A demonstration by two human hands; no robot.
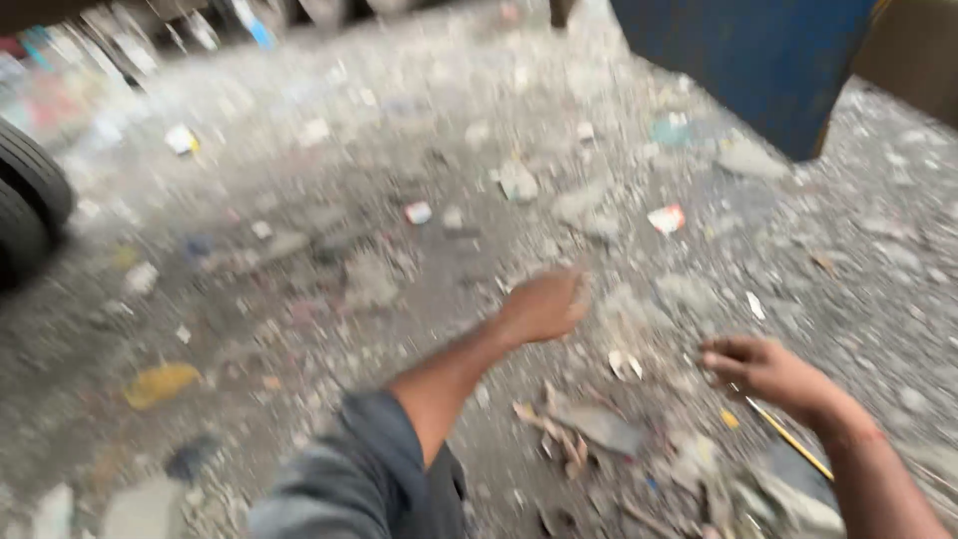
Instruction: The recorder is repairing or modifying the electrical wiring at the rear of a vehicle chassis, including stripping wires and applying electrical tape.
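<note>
Grey gravel ground (399, 150) fills the frame, littered with paper and plastic scraps, and motion blur softens all of it. Far right we see a big blue container (758, 60), with a brown edge behind it at the corner. Far left edge: a black tyre (30, 200), partly cut off. Our left arm runs up from the near centre, with a grey sleeve (349, 469) pushed to the elbow. Left hand (547, 304) is out over the ground mid-frame, fingers curled loosely in, nothing in it that we can make out; too blurred to say if it's fully closed. Right hand (763, 371) sits near right, fingers bent around a thin yellow stick (788, 439) that runs down and right from the hand along the wrist. Between and just near of the hands lies a flat grey shard (599, 424) with tan scraps beside it. Smaller bits: a yellow scrap (160, 384) near left, a red-and-white wrapper (667, 218) far right of centre, and a small white-red piece (419, 212) in the middle distance.
</note>
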